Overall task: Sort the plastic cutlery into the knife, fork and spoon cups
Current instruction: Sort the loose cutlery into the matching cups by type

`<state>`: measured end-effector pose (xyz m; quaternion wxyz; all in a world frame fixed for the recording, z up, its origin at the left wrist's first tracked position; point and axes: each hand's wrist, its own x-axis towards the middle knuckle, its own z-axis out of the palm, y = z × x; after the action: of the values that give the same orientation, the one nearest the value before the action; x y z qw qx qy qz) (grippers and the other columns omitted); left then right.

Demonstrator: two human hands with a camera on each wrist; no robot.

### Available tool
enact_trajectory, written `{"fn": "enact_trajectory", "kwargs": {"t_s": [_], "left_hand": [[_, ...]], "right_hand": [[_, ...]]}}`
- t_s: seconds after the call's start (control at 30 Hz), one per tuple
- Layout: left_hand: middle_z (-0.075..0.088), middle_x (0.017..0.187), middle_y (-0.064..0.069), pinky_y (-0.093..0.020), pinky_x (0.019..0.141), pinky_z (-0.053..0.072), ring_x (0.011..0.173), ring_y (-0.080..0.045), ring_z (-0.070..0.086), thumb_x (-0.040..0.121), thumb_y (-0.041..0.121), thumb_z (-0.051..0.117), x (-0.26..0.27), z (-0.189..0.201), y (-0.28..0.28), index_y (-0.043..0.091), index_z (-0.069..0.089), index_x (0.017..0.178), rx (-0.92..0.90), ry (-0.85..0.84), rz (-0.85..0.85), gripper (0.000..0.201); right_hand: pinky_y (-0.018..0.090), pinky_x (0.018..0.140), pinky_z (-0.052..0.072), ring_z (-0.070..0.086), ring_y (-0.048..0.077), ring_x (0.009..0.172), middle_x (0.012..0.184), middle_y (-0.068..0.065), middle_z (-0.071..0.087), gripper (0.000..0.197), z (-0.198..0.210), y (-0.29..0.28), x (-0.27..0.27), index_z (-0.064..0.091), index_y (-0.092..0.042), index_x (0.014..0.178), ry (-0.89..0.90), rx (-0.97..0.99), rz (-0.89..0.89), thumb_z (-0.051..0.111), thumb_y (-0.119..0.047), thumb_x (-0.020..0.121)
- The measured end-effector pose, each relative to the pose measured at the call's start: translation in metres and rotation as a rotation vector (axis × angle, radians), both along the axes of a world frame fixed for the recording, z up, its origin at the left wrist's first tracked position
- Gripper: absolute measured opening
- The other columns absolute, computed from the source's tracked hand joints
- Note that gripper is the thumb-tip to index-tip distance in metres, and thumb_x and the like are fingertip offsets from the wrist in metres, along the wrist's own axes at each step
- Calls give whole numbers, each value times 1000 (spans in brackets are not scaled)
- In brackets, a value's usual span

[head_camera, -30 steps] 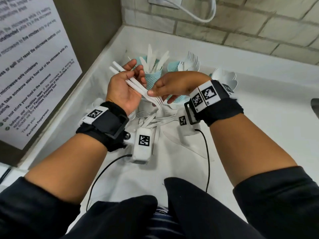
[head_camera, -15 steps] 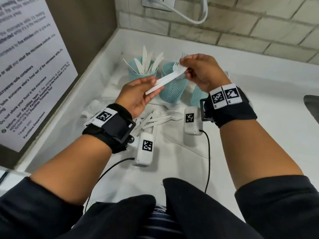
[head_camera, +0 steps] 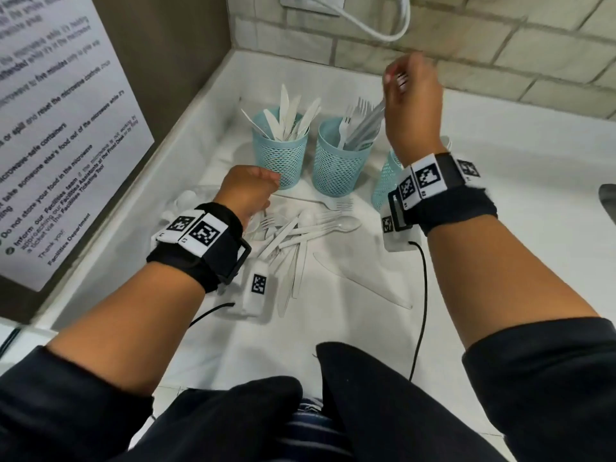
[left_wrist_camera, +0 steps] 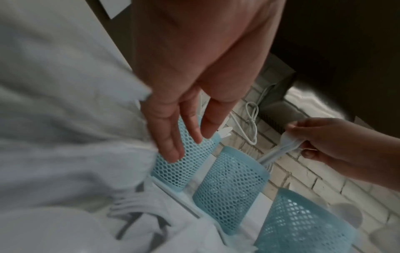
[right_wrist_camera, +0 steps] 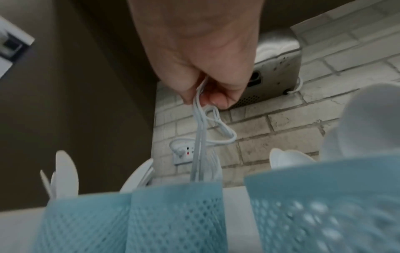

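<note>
Now my right hand (head_camera: pixel 411 95) pinches light, springy forks (right_wrist_camera: pixel 200 137) by their handle ends above the fork cup (head_camera: pixel 343 158); my left hand (left_wrist_camera: pixel 184 130), fingers relaxed, seemingly empty, hovers beside it.

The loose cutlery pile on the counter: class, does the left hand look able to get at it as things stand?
Probably yes. The left hand is empty, its fingers relaxed, right beside the cutlery pile; nothing lies between, and the right hand is busy at the fork cup.
</note>
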<state>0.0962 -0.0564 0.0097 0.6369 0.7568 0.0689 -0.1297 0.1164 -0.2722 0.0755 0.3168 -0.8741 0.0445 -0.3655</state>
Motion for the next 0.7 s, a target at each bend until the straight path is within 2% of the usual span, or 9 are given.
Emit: {"fn": "enact_trajectory", "kwargs": {"t_s": [0.13, 0.23, 0.3, 0.37, 0.4, 0.43, 0.5, 0.6, 0.7], "left_hand": [[62, 92, -8, -30, 77, 47, 74, -18, 56, 89, 8, 53, 2, 0, 6, 14, 64, 93, 136, -71, 5, 14], [65, 111, -14, -38, 94, 46, 105, -32, 60, 89, 10, 52, 2, 1, 7, 9, 66, 104, 298, -117, -41, 21], [64, 117, -13, -37, 99, 44, 113, -32, 57, 90, 11, 51, 2, 2, 6, 8, 66, 107, 400, -137, -100, 23], [63, 120, -12, -34, 100, 43, 115, -30, 55, 91, 12, 49, 0, 5, 2, 6, 65, 109, 551, -179, -208, 25], [62, 120, -12, -34, 99, 43, 114, -30, 55, 92, 13, 48, -1, 6, -1, 5, 65, 110, 637, -205, -268, 26], [62, 119, -14, -34, 96, 44, 112, -31, 55, 92, 15, 48, -3, 6, -5, 3, 64, 110, 721, -228, -326, 27], [59, 121, -16, -35, 93, 44, 112, -33, 54, 93, 21, 49, -8, 8, -14, 3, 60, 114, 875, -235, -443, 30], [53, 127, -18, -35, 91, 40, 117, -34, 50, 97, 22, 42, -18, 11, -24, 0, 51, 119, 1040, -205, -570, 33], [48, 132, -20, -35, 97, 35, 122, -33, 46, 97, 11, 36, -28, 13, -32, -3, 43, 124, 1096, -203, -641, 32]], "right_hand": [[35, 79, 39, 54, 34, 101, 111, 20, 59, 25, -22, 1, 5, 60, -2, 107, 244, -249, 20, 40, -12, 96], [36, 83, 37, 48, 34, 110, 114, 18, 60, 28, -33, 2, 7, 61, -7, 112, 411, -410, 13, 40, -18, 97], [34, 85, 36, 47, 34, 110, 113, 14, 59, 28, -33, 6, 4, 63, -11, 111, 269, -441, -31, 46, -23, 93], [28, 78, 38, 55, 29, 94, 98, 13, 63, 24, -27, 16, -5, 67, -9, 97, 14, -385, 51, 48, -20, 86], [29, 75, 42, 58, 26, 85, 90, 11, 65, 24, -23, 23, -9, 67, -8, 91, 4, -345, 149, 47, -18, 82], [31, 71, 47, 60, 24, 78, 86, 9, 68, 24, -20, 29, -14, 68, -7, 87, 89, -319, 262, 47, -17, 80], [36, 72, 52, 62, 26, 73, 83, 12, 70, 25, -18, 41, -20, 69, -5, 85, 453, -383, 432, 47, -16, 82], [36, 82, 54, 61, 23, 69, 101, 13, 69, 28, -36, 53, -20, 68, -6, 100, 847, -539, 429, 46, -9, 83], [29, 82, 48, 61, 28, 98, 122, 14, 60, 40, -67, 59, -19, 55, -8, 124, 996, -643, 383, 48, -3, 85]]}}
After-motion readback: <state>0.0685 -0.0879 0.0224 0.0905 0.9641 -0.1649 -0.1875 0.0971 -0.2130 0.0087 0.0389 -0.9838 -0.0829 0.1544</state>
